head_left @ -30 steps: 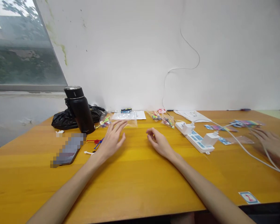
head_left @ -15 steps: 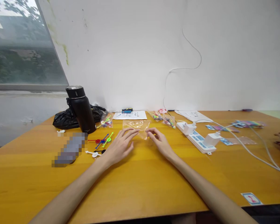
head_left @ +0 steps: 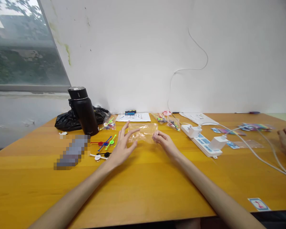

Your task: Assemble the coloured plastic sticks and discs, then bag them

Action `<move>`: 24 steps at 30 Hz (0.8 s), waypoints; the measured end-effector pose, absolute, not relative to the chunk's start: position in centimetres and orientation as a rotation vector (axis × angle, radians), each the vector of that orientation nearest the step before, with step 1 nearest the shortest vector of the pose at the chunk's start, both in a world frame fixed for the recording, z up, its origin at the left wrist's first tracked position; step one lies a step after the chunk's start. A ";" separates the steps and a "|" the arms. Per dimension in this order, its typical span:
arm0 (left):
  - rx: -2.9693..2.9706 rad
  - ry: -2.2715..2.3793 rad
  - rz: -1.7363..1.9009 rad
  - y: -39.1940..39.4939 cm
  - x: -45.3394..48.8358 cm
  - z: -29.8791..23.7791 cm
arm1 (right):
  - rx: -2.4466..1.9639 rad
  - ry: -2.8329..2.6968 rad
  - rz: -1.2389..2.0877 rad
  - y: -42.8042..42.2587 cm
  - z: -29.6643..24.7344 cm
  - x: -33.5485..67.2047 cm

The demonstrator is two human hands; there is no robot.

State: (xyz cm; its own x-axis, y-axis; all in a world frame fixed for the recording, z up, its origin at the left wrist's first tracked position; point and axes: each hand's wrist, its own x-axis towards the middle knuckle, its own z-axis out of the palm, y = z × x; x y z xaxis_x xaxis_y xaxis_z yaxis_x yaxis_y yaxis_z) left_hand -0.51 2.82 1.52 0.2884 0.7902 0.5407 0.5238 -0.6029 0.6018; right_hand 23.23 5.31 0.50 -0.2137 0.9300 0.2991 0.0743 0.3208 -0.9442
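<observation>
Clear plastic bag (head_left: 144, 128), thin, crinkled and glinting, is over the middle of the table (head_left: 143, 190) between the person's hands. From here I see the right hand (head_left: 166, 144) pinching its right edge; the left hand (head_left: 122, 146) is spread wide at its left, contact unclear. Farther back, an opaque black bag (head_left: 64, 123) hides its contents, a black flask (head_left: 84, 114) stands capped, and a small clear packet (head_left: 113, 126) holds colourful pieces.
</observation>
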 end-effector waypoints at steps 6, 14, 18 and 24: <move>1.665 1.030 1.221 4.2 -0.8 1.0 | -0.849 -1.476 1.192 5.2 0.6 23.2; 1.392 0.789 1.208 4.2 -0.5 0.9 | -0.836 -1.397 1.191 5.2 1.1 23.5; 1.416 0.811 1.226 4.5 -0.9 0.9 | -0.851 -1.504 1.241 5.5 0.8 23.6; 1.545 0.871 1.198 4.6 -1.2 1.4 | -0.914 -1.659 1.191 5.5 0.4 23.7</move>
State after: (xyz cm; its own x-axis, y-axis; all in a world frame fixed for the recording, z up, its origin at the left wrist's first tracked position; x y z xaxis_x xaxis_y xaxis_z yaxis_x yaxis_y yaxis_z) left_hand -1.17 4.57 1.36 0.2634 0.9234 0.2793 -0.0193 -0.2844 0.9585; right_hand 23.71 5.47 0.44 -0.3482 0.9086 0.2306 0.0719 0.2711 -0.9599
